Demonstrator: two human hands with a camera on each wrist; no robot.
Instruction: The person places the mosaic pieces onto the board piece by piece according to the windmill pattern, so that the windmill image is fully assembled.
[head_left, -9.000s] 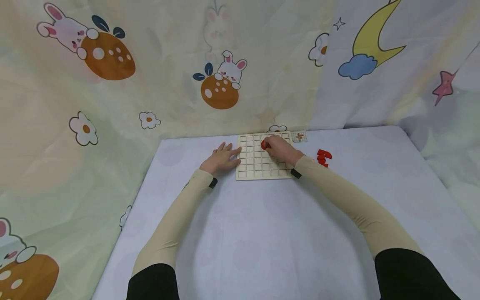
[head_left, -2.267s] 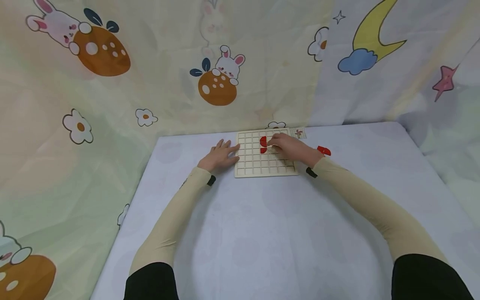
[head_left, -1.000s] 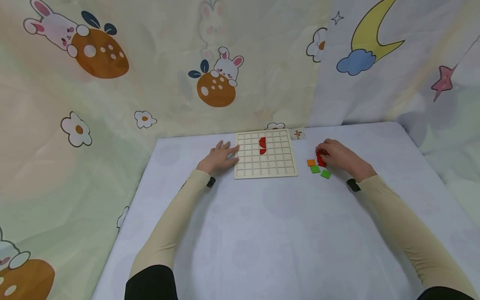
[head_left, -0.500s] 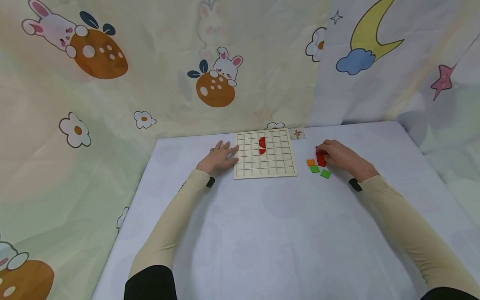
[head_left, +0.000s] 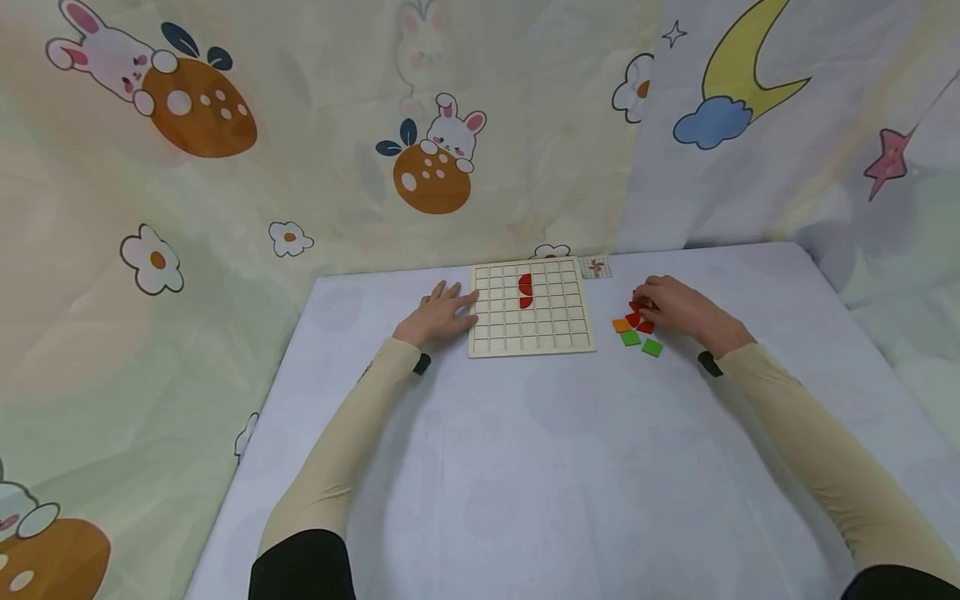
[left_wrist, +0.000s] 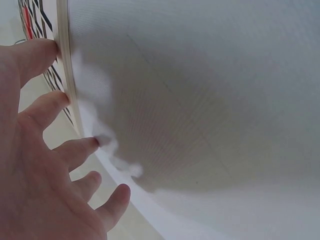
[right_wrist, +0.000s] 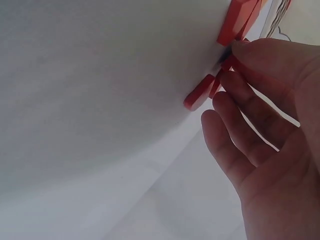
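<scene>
My left hand [head_left: 435, 317] lies with fingers spread at the left side of a pale wooden grid board [head_left: 555, 329]. In the left wrist view its thumb and index fingertip touch the board's edge [left_wrist: 64, 55]. Three red quarter-round pieces [head_left: 526, 290] sit in one column of the grid. To the right of the board, my right hand [head_left: 682, 312] is over a small pile of red pieces [head_left: 645, 327]. Its thumb and index finger pinch a red piece [right_wrist: 227, 63], mostly hidden by the fingertips; another red piece [right_wrist: 199, 93] lies beside them.
One orange square [head_left: 621, 325] and two green squares [head_left: 652, 347] lie by the red pile. A small pattern card [head_left: 597, 267] is at the board's far right corner. The white-covered table [head_left: 510, 467] ends at a printed cloth backdrop [head_left: 330, 167].
My right hand has left the board for the pile, and more red pieces sit in the grid than 9 seconds ago. Lately the pile's red pieces have shifted slightly. The left hand stays put.
</scene>
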